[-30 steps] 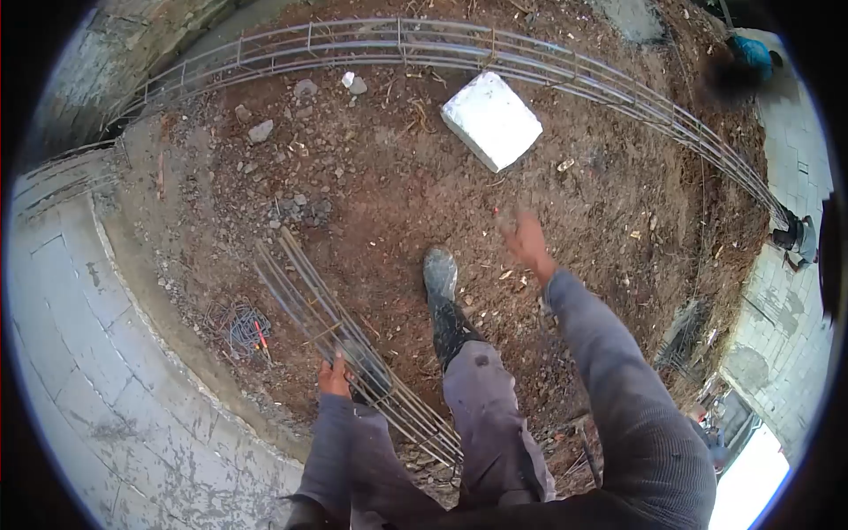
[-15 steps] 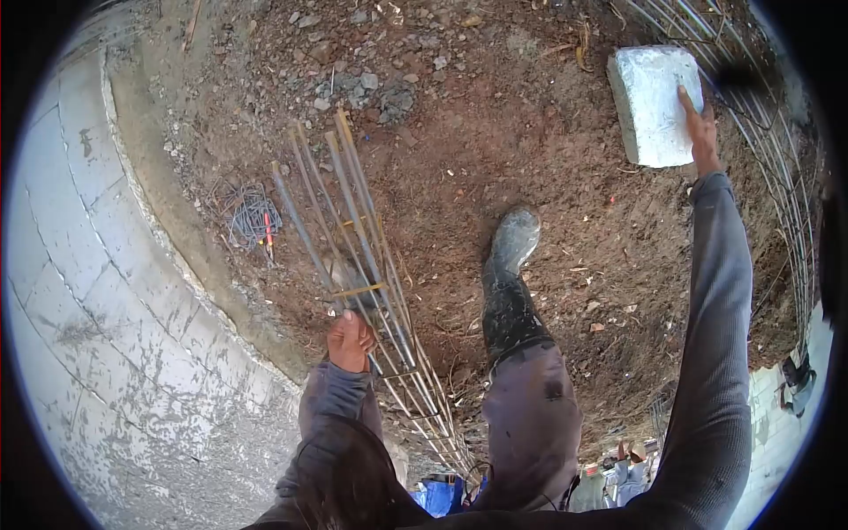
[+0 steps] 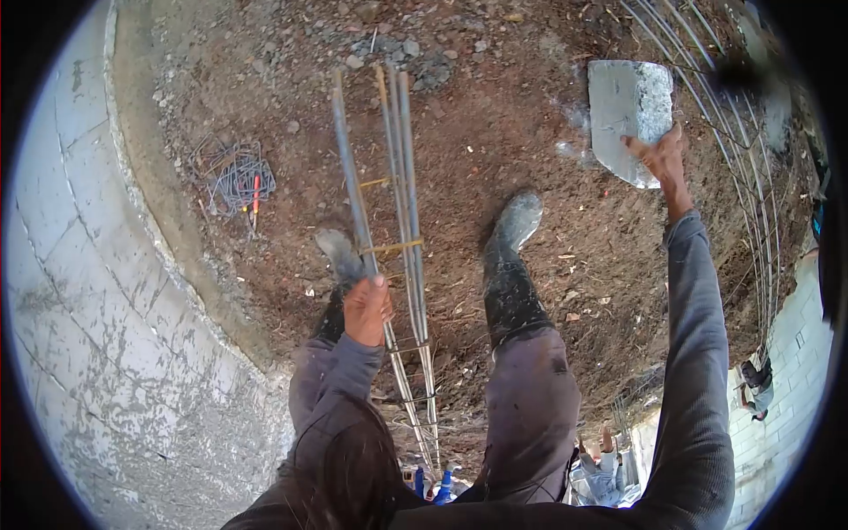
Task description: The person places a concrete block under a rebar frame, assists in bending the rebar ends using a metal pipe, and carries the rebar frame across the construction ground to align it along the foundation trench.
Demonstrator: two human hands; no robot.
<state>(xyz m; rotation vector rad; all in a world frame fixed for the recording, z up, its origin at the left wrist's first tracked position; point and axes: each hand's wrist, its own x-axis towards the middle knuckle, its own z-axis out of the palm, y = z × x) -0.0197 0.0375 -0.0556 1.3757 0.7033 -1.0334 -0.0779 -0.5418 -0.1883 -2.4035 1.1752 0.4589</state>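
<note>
Cage (image 3: 417, 265) of grey bars with rusty-yellow ties, clasped in the left hand (image 3: 367, 309) between the boots (image 3: 514, 231), its near end indistinct, outreaches the grey-and-white block (image 3: 616, 115) gripped ahead by the right hand (image 3: 661, 161), some fingers hidden.

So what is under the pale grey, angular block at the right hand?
Brown soil shows around the pale grey, angular block, with whitish marks to its left. The block covers whatever lies directly beneath, so I cannot tell whether it rests flat.

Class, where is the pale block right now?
In the head view, the pale block is at upper right, the right hand at its lower-right edge, above and right of the right boot.
</note>
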